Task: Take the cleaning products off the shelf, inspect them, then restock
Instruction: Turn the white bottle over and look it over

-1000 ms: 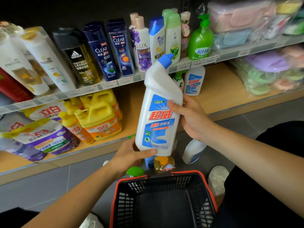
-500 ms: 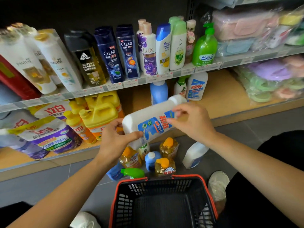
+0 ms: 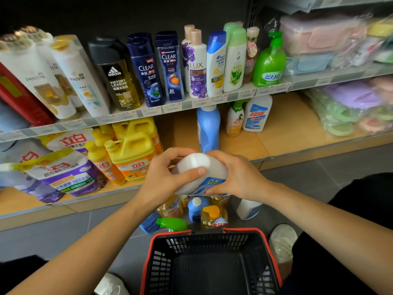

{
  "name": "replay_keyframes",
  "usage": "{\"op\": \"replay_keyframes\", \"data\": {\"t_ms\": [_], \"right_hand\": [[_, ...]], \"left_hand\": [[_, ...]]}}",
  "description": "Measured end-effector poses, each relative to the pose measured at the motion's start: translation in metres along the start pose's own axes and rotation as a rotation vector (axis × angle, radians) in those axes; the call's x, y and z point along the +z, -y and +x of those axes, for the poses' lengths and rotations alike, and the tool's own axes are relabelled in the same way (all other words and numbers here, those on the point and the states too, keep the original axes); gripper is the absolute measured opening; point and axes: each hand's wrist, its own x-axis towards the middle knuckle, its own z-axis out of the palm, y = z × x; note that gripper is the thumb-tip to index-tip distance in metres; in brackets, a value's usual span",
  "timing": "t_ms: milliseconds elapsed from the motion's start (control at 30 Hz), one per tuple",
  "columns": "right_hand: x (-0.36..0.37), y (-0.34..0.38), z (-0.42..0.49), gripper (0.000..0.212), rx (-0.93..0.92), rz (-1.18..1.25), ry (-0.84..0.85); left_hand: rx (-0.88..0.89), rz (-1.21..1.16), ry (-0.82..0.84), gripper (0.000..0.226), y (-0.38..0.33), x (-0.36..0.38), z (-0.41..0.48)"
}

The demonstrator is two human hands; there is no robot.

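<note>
White cleaner bottle (image 3: 198, 167) lies tipped between both hands, left hand (image 3: 163, 179) and right hand (image 3: 238, 177) each curled round it, just short of the lower shelf (image 3: 319, 151) edge; bare board (image 3: 280, 133) lies beyond the right hand, basket (image 3: 242, 229) rim beneath.

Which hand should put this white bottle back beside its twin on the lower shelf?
Probably the right hand: it wraps the white bottle, and the twin stands to the right; the left hand holds the base.
</note>
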Motion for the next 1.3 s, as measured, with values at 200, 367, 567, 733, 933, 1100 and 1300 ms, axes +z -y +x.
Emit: {"op": "replay_keyframes", "data": {"t_ms": [200,367,567,733,933,1100,1300], "right_hand": [[0.004,-0.001,-0.003,0.081,-0.019,-0.119,0.007],[0.003,0.000,0.000,0.078,0.016,-0.082,-0.013],[-0.003,0.001,0.002,0.077,0.083,0.089,-0.126],[-0.005,0.001,-0.001,0.076,0.098,0.119,-0.135],[-0.009,0.001,-0.003,0.075,0.109,0.165,-0.203],[-0.017,0.000,-0.001,0.068,0.127,0.259,-0.212],[-0.020,-0.001,-0.002,0.068,0.136,0.316,-0.145]], "left_hand": [[-0.095,-0.078,-0.044,0.023,0.002,0.007,0.000],[0.003,0.019,-0.061,0.017,0.006,0.009,-0.006],[0.319,0.266,0.028,0.047,0.011,0.014,-0.021],[0.467,0.279,-0.118,0.037,0.015,0.010,-0.021],[0.413,0.329,-0.256,0.028,0.022,0.008,-0.016],[0.351,0.151,-0.126,0.040,0.021,0.009,-0.012],[0.556,0.444,0.064,0.052,0.014,-0.001,-0.001]]}}
